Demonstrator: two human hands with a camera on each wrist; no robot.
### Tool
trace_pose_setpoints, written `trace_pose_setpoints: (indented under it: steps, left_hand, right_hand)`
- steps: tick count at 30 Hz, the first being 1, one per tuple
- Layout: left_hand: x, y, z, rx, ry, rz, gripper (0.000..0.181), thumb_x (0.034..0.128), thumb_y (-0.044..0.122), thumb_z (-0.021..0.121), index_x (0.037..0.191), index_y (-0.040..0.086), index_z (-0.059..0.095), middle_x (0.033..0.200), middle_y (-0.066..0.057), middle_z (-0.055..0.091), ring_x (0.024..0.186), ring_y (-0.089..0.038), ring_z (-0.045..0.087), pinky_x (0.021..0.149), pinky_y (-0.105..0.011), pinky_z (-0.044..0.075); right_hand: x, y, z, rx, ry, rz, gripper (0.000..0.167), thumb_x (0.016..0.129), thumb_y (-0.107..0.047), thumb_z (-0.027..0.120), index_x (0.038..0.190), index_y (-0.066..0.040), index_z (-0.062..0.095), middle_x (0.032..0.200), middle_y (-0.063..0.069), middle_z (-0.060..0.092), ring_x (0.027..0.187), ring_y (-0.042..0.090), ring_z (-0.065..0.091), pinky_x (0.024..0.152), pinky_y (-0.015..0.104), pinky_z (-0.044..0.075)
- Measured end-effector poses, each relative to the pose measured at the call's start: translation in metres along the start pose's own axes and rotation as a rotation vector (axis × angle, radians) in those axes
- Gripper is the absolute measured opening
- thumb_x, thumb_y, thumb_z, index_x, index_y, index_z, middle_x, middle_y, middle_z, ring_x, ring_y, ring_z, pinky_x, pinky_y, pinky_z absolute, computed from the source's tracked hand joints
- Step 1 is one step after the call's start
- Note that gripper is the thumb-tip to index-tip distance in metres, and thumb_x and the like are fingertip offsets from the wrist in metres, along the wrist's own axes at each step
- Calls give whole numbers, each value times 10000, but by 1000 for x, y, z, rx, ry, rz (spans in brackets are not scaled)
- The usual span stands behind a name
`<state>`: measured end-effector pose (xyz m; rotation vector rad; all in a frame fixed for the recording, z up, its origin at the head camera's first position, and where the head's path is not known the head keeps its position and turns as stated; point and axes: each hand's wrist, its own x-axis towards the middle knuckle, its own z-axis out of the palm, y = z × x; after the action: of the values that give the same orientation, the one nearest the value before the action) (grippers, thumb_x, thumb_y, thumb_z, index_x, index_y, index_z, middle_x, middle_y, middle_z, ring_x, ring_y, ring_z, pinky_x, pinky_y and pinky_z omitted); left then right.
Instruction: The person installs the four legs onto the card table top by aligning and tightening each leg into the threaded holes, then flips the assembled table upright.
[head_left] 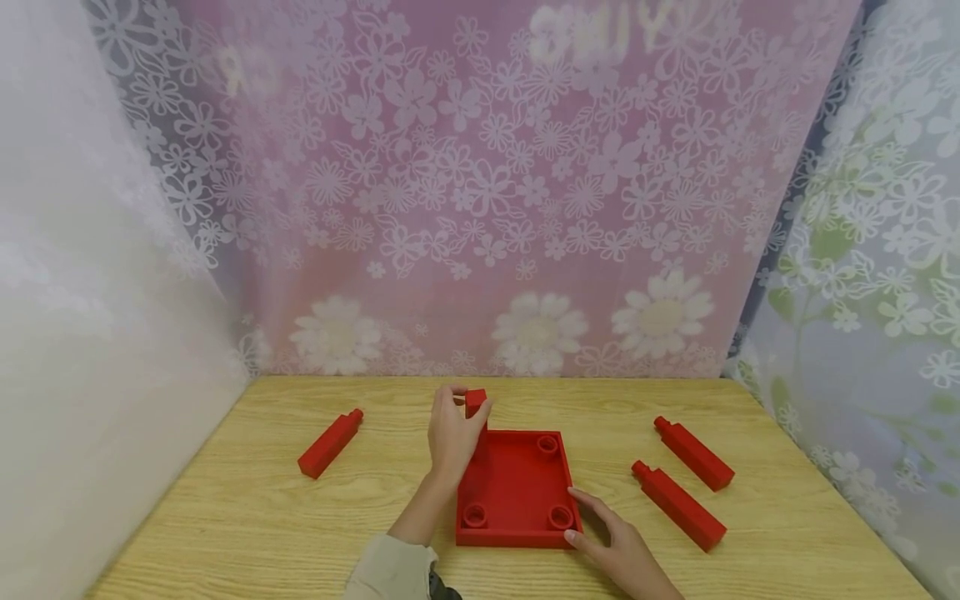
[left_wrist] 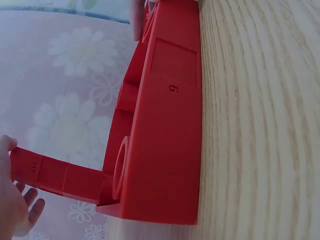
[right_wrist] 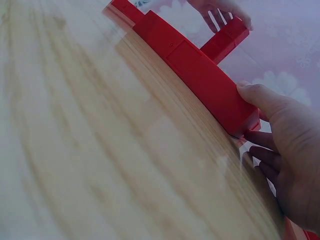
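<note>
A red square tray [head_left: 517,483] with round sockets at its corners lies on the wooden table. My left hand [head_left: 452,437] pinches the top of a red square post [head_left: 476,403], which stands upright at the tray's far left corner; its lower end is hidden by the tray wall in the left wrist view, where the post [left_wrist: 55,175] shows from the side. Round sockets [head_left: 547,446] show at the other corners. At the near right corner my right hand [head_left: 618,550] grips the tray, thumb on the front wall and fingers along the right side, as the right wrist view of the hand [right_wrist: 290,145] shows.
One red post [head_left: 330,444] with a narrow round end lies on the table [head_left: 390,408] to the left. Two similar ones, a farther post [head_left: 696,454] and a nearer post [head_left: 680,507], lie to the right. Floral curtains [head_left: 480,167] hang behind and at the sides.
</note>
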<state>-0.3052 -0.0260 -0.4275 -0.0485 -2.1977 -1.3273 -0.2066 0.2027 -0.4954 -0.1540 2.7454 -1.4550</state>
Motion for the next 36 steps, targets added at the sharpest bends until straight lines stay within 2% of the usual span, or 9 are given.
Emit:
trace_pose_setpoints:
  steps: [7,14,19,24,27,30,36]
  left_hand:
    - [1,0,-4,-40,-51,4,347,814,248,709,1071,70,558,1020,-27,526,904,-227,521,654,-330,463]
    - [3,0,-6,-103,-62,12,352,796,198,731,1071,34,584,1001,-48,533,905,-237,528,719,-353,480]
    - [5,-3,-5,-106,-76,15,380,788,227,740,1084,38,596,993,-48,539,906,-231,530,721,-342,479]
    - [9,-13,-10,-118,-150,5,451,792,315,729,1138,72,571,1060,-40,546,954,-223,511,764,-362,460]
    - [13,-20,-21,-165,-182,-17,510,794,333,723,1199,82,541,1117,-43,542,1018,-240,498,853,-398,420]
    - [15,-28,-38,-179,-174,-32,523,808,320,712,1229,74,524,1149,-59,532,1061,-274,482,906,-441,383]
    - [20,-47,-80,-86,-120,-70,492,826,295,698,1220,55,527,1177,-103,519,1092,-292,462,894,-462,382]
  right_hand:
    - [0,-2,0,10,6,-4,632,791,-452,676,1335,-191,488,1349,108,448,1265,354,334,957,578,287]
    - [0,-2,-1,20,14,-12,628,790,-452,676,1332,-194,492,1341,91,460,1268,339,337,974,560,278]
    - [1,0,-2,19,19,-18,627,787,-456,678,1330,-202,494,1339,82,463,1267,329,341,980,551,275]
    - [1,2,-1,15,15,-12,625,786,-461,676,1329,-210,494,1344,88,457,1265,338,340,969,563,282]
    - [0,2,1,12,6,-1,627,790,-463,672,1333,-208,491,1352,104,446,1263,354,336,955,577,291]
    - [-1,0,2,15,-2,6,631,792,-461,670,1337,-200,487,1355,115,439,1263,364,332,949,585,293]
    - [-1,-1,1,2,-1,5,641,791,-469,668,1339,-192,483,1355,131,435,1259,369,335,946,583,297]
